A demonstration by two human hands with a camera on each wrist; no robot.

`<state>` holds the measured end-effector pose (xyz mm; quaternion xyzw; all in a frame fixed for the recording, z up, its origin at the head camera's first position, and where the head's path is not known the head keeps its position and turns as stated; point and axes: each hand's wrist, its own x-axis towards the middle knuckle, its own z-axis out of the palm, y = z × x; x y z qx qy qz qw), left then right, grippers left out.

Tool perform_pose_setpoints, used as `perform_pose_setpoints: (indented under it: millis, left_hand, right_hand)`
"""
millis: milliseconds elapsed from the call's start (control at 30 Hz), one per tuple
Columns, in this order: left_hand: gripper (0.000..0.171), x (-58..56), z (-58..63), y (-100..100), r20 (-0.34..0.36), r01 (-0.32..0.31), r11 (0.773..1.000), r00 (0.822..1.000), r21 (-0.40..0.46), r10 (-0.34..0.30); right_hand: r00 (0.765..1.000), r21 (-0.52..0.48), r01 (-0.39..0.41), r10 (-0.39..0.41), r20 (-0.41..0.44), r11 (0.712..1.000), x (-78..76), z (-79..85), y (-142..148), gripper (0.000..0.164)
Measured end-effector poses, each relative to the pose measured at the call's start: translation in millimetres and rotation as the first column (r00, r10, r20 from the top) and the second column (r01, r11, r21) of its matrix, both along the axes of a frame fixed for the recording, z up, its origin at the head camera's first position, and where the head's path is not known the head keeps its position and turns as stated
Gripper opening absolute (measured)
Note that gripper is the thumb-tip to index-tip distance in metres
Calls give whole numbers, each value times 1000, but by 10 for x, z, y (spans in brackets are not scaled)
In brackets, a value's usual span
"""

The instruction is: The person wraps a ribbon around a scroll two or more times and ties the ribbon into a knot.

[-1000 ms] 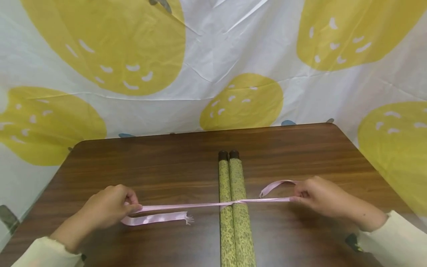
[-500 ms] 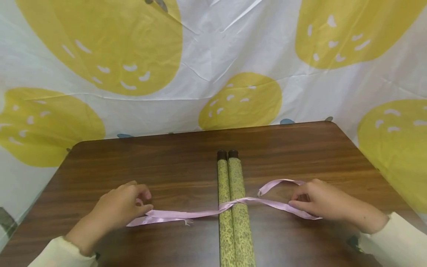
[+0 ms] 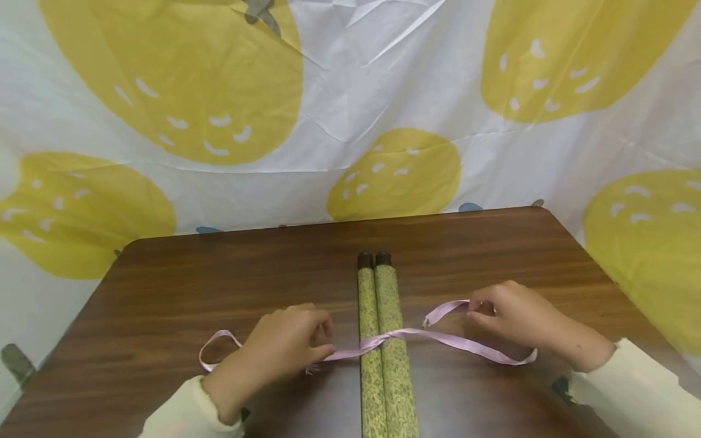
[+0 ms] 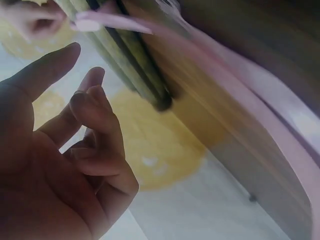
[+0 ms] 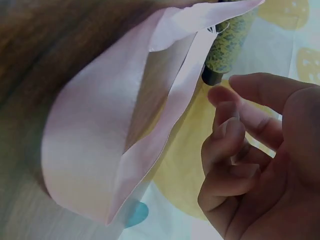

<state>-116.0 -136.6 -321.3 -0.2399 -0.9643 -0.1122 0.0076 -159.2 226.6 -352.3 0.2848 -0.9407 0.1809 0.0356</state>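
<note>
Two rolled scrolls (image 3: 389, 298) with yellow-green patterned covers and dark end knobs lie side by side in the head view. A pink satin ribbon (image 3: 465, 344) crosses over them, twisted together once on top, its two tails slack on either side. My left hand (image 3: 285, 340) hovers over the left tail near the scrolls; in the left wrist view its thumb and loosely bent fingers (image 4: 100, 120) hold nothing. To the right, my right hand (image 3: 520, 316) is above the other tail, fingers loosely bent. The right wrist view shows that ribbon looping beside the fingers (image 5: 227, 145), not between them.
The scrolls rest on a brown wood-grain table (image 3: 246, 267). A white curtain (image 3: 230, 194) with large yellow fruit prints hangs behind the table and along its sides. The frayed right ribbon end (image 3: 427, 322) lies close to the scrolls.
Earlier both hands pulled the ribbon taut sideways. They let go, and it slackened into curves. My left hand has moved right toward the scrolls; the right hand has shifted only slightly.
</note>
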Motion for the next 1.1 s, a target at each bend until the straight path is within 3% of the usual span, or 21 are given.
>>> perform_pose_setpoints:
  millis: [200,400,600,767,933,1100]
  left_hand:
    - [20,-9,-145,215,-10,75,997,997,-28,-76]
    - [19,-9,-245,315,-11,85,994,996,-71,-86]
    - [23,1,-273,357,-21,85,995,996,-47,-86]
    - [18,1,-232,326,-42,63,998,997,-14,-63]
    - [12,1,-98,314,-106,42,997,994,68,-35]
    - [16,-19,24,368,-53,58,982,997,180,-49]
  right_hand:
    - [999,39,44,-43,-18,998,-108,-22,-41,7]
    - [999,74,41,-40,-13,996,-190,-108,-82,16]
    - [1000,89,28,-28,-2,996,-221,-188,-107,9]
    - [1000,82,18,-17,-10,996,-231,-192,-133,7]
    - [999,44,37,-36,-23,998,-257,-93,-140,8]
    - [998,-19,44,-45,-38,999,-310,91,-229,9]
